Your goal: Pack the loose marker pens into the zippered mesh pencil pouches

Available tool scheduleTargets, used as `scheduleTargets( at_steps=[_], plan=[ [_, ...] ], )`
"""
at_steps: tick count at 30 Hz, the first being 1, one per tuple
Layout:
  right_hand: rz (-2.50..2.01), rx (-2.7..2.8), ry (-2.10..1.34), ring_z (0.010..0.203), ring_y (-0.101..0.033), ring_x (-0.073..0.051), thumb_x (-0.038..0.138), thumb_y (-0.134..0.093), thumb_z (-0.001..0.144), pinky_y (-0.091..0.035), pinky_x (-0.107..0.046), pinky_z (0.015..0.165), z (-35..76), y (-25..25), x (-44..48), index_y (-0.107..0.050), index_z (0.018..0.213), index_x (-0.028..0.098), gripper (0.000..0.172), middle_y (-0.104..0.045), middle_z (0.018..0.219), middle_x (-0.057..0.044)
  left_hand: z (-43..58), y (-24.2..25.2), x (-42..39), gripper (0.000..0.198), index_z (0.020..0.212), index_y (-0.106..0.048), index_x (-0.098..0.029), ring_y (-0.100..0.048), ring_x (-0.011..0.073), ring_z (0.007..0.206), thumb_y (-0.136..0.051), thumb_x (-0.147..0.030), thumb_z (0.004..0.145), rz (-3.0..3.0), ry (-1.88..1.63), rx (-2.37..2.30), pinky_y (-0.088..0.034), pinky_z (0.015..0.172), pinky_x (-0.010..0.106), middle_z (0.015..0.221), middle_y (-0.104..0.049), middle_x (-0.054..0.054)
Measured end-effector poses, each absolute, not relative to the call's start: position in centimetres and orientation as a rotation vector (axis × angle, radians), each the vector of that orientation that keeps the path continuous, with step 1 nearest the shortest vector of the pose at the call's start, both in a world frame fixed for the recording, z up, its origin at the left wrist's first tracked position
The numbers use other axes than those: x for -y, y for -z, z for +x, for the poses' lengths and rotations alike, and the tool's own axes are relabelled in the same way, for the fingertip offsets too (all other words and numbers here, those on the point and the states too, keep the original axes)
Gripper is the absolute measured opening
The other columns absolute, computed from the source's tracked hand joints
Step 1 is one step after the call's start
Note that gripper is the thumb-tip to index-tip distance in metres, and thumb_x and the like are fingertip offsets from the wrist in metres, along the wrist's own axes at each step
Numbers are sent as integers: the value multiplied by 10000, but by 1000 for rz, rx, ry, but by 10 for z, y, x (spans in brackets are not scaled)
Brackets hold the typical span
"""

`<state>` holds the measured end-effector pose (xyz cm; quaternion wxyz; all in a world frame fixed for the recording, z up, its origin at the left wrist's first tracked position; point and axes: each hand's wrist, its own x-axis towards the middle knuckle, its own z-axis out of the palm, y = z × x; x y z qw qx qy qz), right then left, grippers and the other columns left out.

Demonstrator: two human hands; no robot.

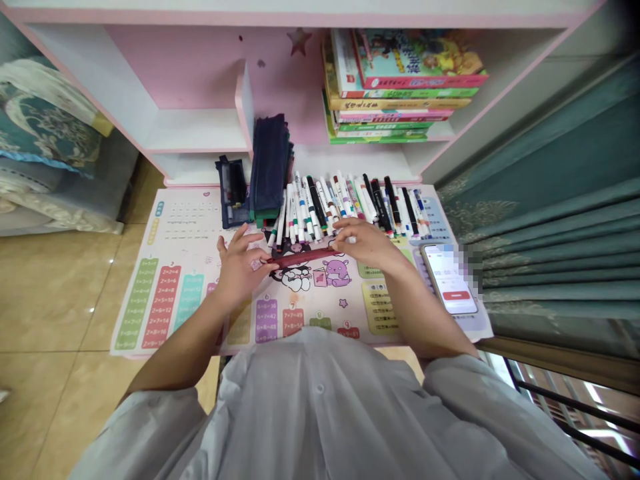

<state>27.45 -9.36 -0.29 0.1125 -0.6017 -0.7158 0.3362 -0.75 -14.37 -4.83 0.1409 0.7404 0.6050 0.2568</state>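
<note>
A narrow dark red pencil pouch (303, 257) stretches level between my two hands, seen mostly edge-on above the desk mat. My left hand (241, 261) pinches its left end between thumb and forefinger, the other fingers spread. At the opposite end, my right hand (364, 241) grips the pouch with its fingertips. Just beyond lies a wide row of markers (320, 207) with white and black barrels and coloured ends. Behind my left hand, a stack of dark blue pouches (269, 167) leans up beside an open dark pouch (234, 190) with dark pens in it.
A phone (450, 279) showing a timer lies at the desk's right. The printed desk mat (170, 307) carries times tables. A pink and white shelf (200, 130) rises at the back, holding stacked books (400, 100). A teal curtain (560, 200) hangs to the right.
</note>
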Motion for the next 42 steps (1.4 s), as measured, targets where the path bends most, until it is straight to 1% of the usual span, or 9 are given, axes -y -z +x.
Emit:
scheduleTargets(
  at_steps=[3,7,14,19,25,30,37,42],
  plan=[
    [-1774,2094,-974,1288,-525,-261,220,-645,821,-361,-500,1102,275,1,94,-719,688,240,154,-612,1332,-16,-8,49,143,239,661,-690,-247,-399,347,1402,-753,-450,769,2138,-748,-1743,-71,1172,629,1233,-670,40],
    [-1779,2096,-981,1319,-490,-275,266,-642,826,-352,-517,1104,279,1,94,-722,701,242,151,-603,1344,-15,-8,49,143,229,664,-692,-248,-400,348,1401,-761,-443,764,2140,-751,-1740,-71,1166,634,1227,-671,41],
    [-1720,2066,-922,1286,-516,-285,303,-647,802,-343,-521,1122,287,9,92,-712,662,250,162,-639,1276,-15,-9,50,143,233,675,-691,-246,-393,344,1405,-747,-449,776,2157,-745,-1738,-77,1167,629,1235,-665,45],
    [-1704,2062,-925,1288,-518,-306,310,-649,788,-339,-555,1125,289,10,92,-704,642,247,168,-645,1275,-23,-9,51,143,217,679,-700,-250,-394,353,1403,-750,-440,773,2154,-740,-1737,-79,1166,637,1227,-667,40],
    [-1698,2068,-866,1277,-532,-302,322,-633,792,-396,-528,1083,297,12,91,-711,649,256,176,-654,1259,-22,-10,50,143,234,677,-695,-251,-394,345,1405,-737,-455,783,2150,-750,-1738,-65,1166,638,1238,-663,44],
    [-1735,2048,-846,1297,-524,-284,334,-642,790,-381,-506,1101,304,14,91,-727,679,266,155,-643,1287,-11,-10,50,143,241,676,-696,-254,-394,347,1403,-730,-466,785,2154,-737,-1734,-69,1170,629,1235,-663,40],
    [-1703,2036,-836,1281,-534,-285,336,-641,781,-390,-502,1088,305,17,91,-721,660,266,161,-657,1252,-11,-10,51,143,250,686,-699,-251,-392,345,1405,-716,-476,796,2159,-725,-1739,-59,1182,616,1242,-657,36],
    [-1754,2006,-859,1299,-518,-291,336,-645,778,-402,-508,1072,304,10,92,-711,648,259,165,-654,1270,-11,-10,49,143,229,689,-699,-254,-394,345,1405,-725,-457,791,2156,-727,-1740,-67,1178,623,1244,-660,40]
  ],
)
